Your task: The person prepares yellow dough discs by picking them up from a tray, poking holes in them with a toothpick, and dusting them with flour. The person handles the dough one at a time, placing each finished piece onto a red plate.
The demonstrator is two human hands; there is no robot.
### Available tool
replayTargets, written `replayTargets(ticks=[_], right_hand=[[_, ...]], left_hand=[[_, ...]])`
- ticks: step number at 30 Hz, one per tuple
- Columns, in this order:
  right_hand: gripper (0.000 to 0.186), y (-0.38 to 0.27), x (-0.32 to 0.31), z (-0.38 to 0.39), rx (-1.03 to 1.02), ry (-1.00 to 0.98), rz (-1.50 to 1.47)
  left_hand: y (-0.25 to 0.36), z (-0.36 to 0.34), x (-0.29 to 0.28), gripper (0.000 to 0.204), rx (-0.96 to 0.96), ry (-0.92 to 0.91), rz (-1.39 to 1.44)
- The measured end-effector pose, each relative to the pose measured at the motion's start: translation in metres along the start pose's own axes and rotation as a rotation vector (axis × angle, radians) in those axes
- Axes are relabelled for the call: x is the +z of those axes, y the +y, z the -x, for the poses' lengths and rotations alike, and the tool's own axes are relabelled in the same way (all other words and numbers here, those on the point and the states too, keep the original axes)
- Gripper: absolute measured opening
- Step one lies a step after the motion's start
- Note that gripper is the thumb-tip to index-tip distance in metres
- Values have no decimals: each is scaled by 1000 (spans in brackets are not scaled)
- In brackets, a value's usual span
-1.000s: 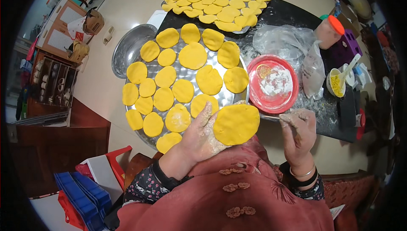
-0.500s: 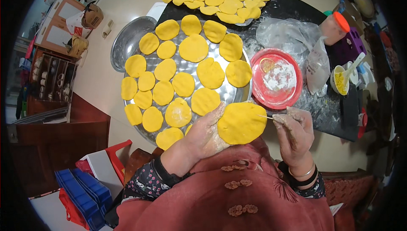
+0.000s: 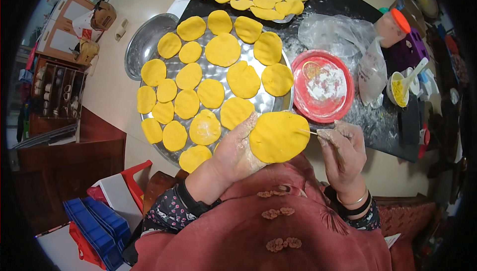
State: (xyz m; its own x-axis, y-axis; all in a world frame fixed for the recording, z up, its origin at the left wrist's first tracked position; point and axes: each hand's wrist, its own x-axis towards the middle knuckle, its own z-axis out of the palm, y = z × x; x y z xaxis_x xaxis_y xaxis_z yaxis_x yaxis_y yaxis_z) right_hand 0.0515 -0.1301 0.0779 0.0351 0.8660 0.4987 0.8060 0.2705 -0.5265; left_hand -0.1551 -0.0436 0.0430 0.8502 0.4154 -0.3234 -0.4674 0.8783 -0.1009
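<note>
Head view: a yellow dough round (image 3: 279,136) is held flat on the left hand (image 3: 233,154), while the right hand's (image 3: 343,149) fingers (image 3: 325,135) are pinched on what may be a thin stick (image 3: 308,132) touching its right edge.

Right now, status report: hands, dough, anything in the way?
Left hand holds the yellow dough disc. Right hand pinches a thin stick at its edge. Nothing between them; round metal tray close behind.

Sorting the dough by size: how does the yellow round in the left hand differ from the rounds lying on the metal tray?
The held round is larger and rests on the left hand; the tray rounds are smaller and lie flat on the metal tray. Both are flat yellow dough.
</note>
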Motion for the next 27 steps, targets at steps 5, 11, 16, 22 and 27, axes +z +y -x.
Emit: replayTargets(ticks=[5,11,16,22,27], right_hand=[[28,3,2,4,0,-5,9],[28,2,4,6,7,-13,10],[28,1,8,9,26,-54,-13],[27,-3,12,6,-61,-87,-12],[25,-2,13,7,-64,-92,-13]], left_hand=[[1,-1,3,54,23,-84,42],[0,-2,8,51,87,99,-48],[1,-2,6,46,77,61,-35],[-2,-2,8,45,135,111,-108],[-2,-1,8,46,158,99,-145]])
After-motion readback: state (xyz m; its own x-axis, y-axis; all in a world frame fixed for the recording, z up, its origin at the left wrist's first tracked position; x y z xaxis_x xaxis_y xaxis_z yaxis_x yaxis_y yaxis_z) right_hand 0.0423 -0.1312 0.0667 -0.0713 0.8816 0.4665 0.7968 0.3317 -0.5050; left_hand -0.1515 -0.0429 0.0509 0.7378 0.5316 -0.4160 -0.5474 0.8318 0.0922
